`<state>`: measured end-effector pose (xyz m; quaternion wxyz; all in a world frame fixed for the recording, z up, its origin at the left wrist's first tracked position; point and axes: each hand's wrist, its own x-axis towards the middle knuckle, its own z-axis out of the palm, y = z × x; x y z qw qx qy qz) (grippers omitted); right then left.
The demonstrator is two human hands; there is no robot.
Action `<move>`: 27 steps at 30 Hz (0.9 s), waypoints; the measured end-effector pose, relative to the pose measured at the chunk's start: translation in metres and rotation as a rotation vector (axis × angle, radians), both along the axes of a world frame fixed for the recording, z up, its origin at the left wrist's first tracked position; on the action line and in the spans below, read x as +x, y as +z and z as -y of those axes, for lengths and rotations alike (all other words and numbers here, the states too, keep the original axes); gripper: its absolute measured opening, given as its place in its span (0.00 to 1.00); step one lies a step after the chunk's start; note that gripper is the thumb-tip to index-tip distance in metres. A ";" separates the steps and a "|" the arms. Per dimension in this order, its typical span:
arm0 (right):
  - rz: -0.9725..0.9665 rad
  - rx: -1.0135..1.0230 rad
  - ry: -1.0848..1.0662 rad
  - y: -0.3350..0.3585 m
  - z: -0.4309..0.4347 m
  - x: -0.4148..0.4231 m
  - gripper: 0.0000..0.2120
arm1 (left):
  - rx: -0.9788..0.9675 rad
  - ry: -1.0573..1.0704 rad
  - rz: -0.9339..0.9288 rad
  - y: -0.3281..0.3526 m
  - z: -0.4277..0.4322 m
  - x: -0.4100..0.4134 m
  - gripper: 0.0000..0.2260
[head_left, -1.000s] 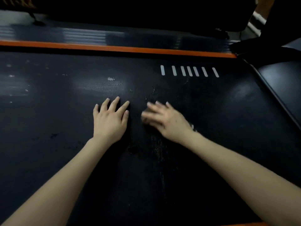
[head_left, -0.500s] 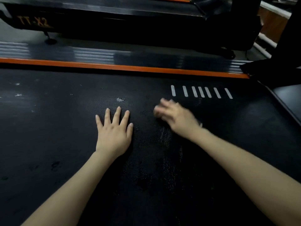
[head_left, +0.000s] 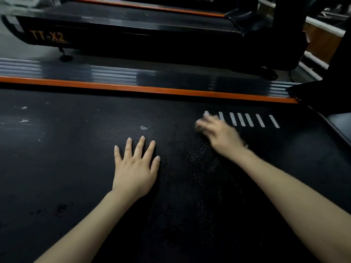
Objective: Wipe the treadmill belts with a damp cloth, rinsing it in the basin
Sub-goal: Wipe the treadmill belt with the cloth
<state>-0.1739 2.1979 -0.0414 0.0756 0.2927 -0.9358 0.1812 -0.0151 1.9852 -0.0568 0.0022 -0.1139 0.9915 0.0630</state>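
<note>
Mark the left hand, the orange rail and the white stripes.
left hand (head_left: 135, 168), head view, back of the hand.
orange rail (head_left: 152, 90), head view, middle of its length.
white stripes (head_left: 249, 120), head view, the middle stripe.

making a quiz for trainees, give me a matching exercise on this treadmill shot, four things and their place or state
1 left hand
2 right hand
3 edge strip
4 TT-X2 lettering

A on the neighbouring treadmill
B orange, along the belt's far side
C flat on the belt, fingers spread
D blurred, beside the white stripes

Pairs: 1-C, 2-D, 3-B, 4-A
</note>
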 end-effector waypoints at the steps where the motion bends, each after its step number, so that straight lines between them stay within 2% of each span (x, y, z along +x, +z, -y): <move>1: 0.040 -0.022 -0.170 0.003 -0.004 -0.020 0.18 | 0.010 0.001 -0.005 0.003 0.000 -0.001 0.39; 3: 0.073 -0.049 -0.363 0.003 0.001 -0.038 0.18 | 0.037 -0.008 -0.041 0.009 0.003 -0.007 0.40; 5: 0.050 -0.050 -0.334 0.001 0.016 -0.028 0.18 | 0.069 -0.010 -0.084 0.015 0.009 -0.021 0.36; 8: 0.011 -0.068 0.080 -0.008 0.037 0.021 0.18 | 0.048 0.015 -0.073 0.015 0.015 -0.051 0.27; 10: 0.028 -0.056 0.328 -0.009 0.036 0.036 0.19 | 0.007 0.011 -0.041 0.010 0.016 -0.065 0.27; 11: 0.045 -0.039 0.378 -0.006 0.033 0.028 0.19 | -0.006 0.006 -0.035 0.006 0.016 -0.068 0.27; 13: 0.037 -0.009 0.293 -0.005 0.027 -0.008 0.19 | -0.014 0.005 -0.053 -0.001 0.020 -0.070 0.31; 15: 0.056 -0.043 -0.015 -0.003 0.023 -0.050 0.20 | 0.004 0.009 -0.078 -0.003 0.021 -0.069 0.37; 17: 0.065 -0.069 -0.267 -0.002 0.032 -0.074 0.19 | -0.005 0.020 -0.081 -0.003 0.020 -0.069 0.34; 18: 0.058 -0.067 -0.308 -0.003 0.042 -0.076 0.18 | -0.014 0.023 -0.069 -0.003 0.019 -0.070 0.31; 20: 0.050 -0.068 -0.246 -0.004 0.065 -0.064 0.18 | -0.012 0.023 -0.049 -0.002 0.016 -0.070 0.27; 23: 0.038 -0.049 0.020 -0.007 0.088 -0.028 0.18 | -0.008 0.018 -0.052 0.000 0.018 -0.070 0.27; 25: 0.043 -0.023 0.154 -0.004 0.083 -0.021 0.19 | -0.006 0.020 -0.056 -0.001 0.020 -0.070 0.30; 27: 0.033 0.017 0.172 -0.001 0.070 -0.035 0.19 | -0.002 0.016 -0.054 -0.002 0.021 -0.069 0.33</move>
